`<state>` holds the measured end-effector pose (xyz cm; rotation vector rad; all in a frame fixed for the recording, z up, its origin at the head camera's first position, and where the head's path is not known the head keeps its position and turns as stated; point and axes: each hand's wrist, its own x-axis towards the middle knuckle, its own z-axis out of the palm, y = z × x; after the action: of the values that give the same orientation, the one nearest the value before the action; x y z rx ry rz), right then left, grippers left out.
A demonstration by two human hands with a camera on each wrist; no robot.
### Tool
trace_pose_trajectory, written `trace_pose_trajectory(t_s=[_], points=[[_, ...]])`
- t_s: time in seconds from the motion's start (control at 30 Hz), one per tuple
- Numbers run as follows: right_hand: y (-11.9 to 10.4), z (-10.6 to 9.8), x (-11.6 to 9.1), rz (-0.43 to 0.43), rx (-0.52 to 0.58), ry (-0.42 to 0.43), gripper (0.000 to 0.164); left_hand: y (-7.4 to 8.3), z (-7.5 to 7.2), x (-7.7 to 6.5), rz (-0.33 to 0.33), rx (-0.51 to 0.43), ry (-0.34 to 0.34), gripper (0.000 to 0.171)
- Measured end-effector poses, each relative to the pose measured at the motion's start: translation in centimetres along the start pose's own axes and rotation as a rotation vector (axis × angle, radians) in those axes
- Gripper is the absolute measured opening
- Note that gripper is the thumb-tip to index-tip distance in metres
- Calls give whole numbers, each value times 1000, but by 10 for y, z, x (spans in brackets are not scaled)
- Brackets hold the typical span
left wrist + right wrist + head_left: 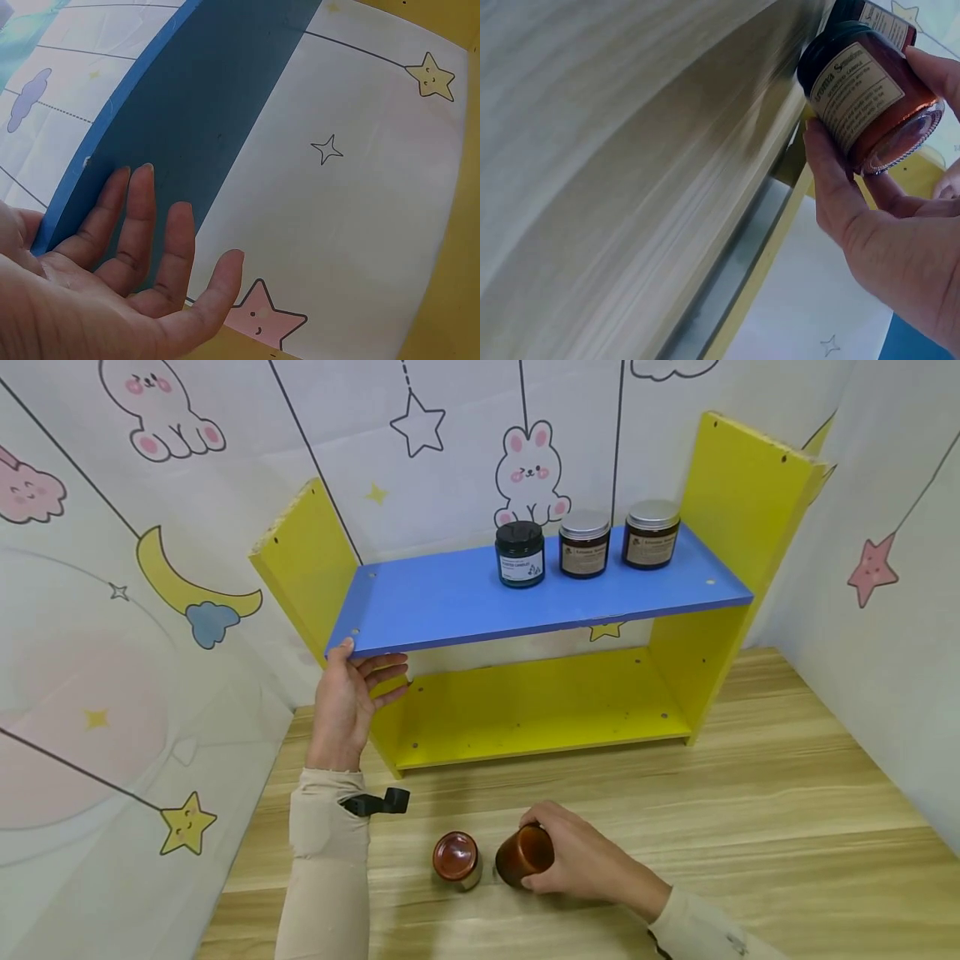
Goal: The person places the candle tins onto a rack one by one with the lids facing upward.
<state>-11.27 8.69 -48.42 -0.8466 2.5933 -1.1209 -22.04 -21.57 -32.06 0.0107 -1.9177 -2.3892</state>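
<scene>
A white wall covering with printed cartoon animals, moons and stars (240,460) stands behind a pale wood-grain tabletop (787,793). On the tabletop stands a bright yellow panelled shelf frame (540,702), its two sides rising past a flat blue board (427,602) that spans between them. The left hand (348,697) holds the board's front left corner, thumb on top and fingers fanned beneath. The right hand (573,860) grips a round amber glass jar with a dark lid and cream label (517,858) between thumb and fingers; the jar is tilted, lid end downward, above or against the tabletop, contact unclear. Just beside it, base up, stands a second amber glass jar (456,857). Towards the board's right end sit two dark, silver-lidded, tan-labelled jars (584,547) (652,535) and a smaller dark green, black-lidded jar (520,556).
</scene>
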Motion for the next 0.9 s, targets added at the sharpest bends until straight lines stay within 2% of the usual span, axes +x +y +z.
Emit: trace_pose_trajectory(t_s=[0.57,0.9], points=[[18,-16,-2,95,291,-119,60,-1,-1,1,3,12,1,56],[24,-22,-4,110,309,-140,56,-1,-1,1,1,3,-1,55]])
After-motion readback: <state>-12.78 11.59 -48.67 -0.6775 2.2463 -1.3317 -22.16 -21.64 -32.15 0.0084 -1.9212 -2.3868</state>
